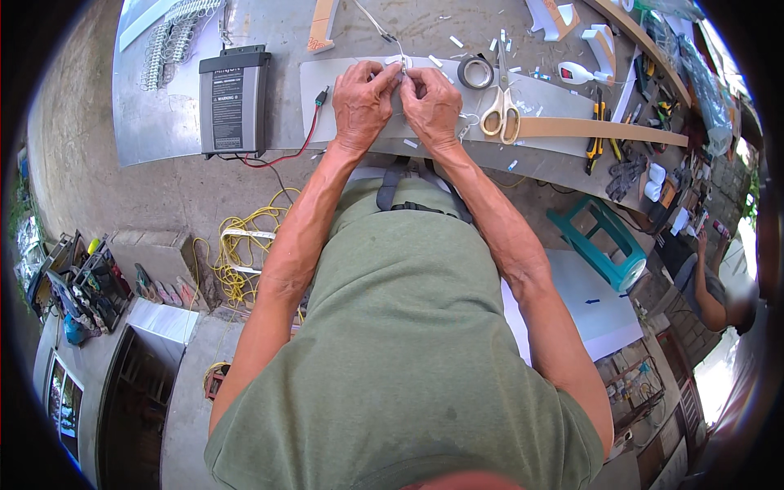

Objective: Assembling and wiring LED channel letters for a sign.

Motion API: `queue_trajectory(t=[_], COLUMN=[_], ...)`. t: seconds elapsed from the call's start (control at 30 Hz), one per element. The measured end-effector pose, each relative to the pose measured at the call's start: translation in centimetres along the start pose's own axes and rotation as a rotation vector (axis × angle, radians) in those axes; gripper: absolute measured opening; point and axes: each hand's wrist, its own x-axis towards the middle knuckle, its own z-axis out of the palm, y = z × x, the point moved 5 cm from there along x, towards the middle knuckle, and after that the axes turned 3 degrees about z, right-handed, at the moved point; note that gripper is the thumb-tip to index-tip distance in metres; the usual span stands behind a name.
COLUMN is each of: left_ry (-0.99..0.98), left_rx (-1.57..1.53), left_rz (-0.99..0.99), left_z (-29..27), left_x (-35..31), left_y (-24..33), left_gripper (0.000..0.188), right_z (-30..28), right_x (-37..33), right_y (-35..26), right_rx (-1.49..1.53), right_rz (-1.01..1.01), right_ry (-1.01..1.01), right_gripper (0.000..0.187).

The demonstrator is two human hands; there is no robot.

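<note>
At the near part of the metal worktable (278,90), above a pale flat sheet (327,72): one small pale piece (403,67) with thin wire leading to it, held between both hands, its details too small to tell. Left hand (363,100): back upward, fingers curled, thumb and forefinger pinching the piece. Right hand (430,100): mirrored pose, fingertips pinching it from the other side, close to the left. Forearms bare, converging from below. Just right: black tape roll (461,72); scissors (503,82) with cream handles, blades pointing away. Left: dark grey box-shaped unit (234,102), casing closed, bearing a pale printed label with a warning panel; red wire (313,126) beside it. Farther right: white squeeze bottle (575,73), red-and-dark label, contents hidden; curved tan strip (604,128); pliers (594,135) with yellow-and-black handles; grey gloves (625,175); clear plastic wrapping (712,102), contents unclear. Far edge: tan-faced piece (320,28) carrying reddish handwriting. Below table level: teal stool (600,241), right; tangled yellow cord (233,269), left.
</note>
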Motion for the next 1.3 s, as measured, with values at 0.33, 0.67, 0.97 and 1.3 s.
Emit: queue_trajectory(t=[0.33,0.67,0.97,1.3], left_ry=[0.079,0.117,0.137,0.106], left_rx=[-0.041,-0.025,-0.052,-0.023], left_rz=[-0.025,-0.024,-0.019,-0.009], left_z=[0.3,0.2,0.3,0.1], left_x=[-0.7,-0.8,-0.8,-0.7], left_y=[-0.5,-0.5,-0.6,-0.5], left_gripper=[0.022,0.022,0.019,0.022], right_z=[-1.7,-1.0,-0.6,-0.1], right_x=[0.8,0.4,0.1,0.9], right_y=[-0.3,-0.9,-0.9,-2.0], right_rx=[0.076,-0.089,-0.16,-0.324], right_rz=[-0.057,-0.303,-0.352,-0.455], right_ry=[-0.078,-0.16,-0.156,-0.244], right_gripper=[0.019,0.043,0.041,0.037])
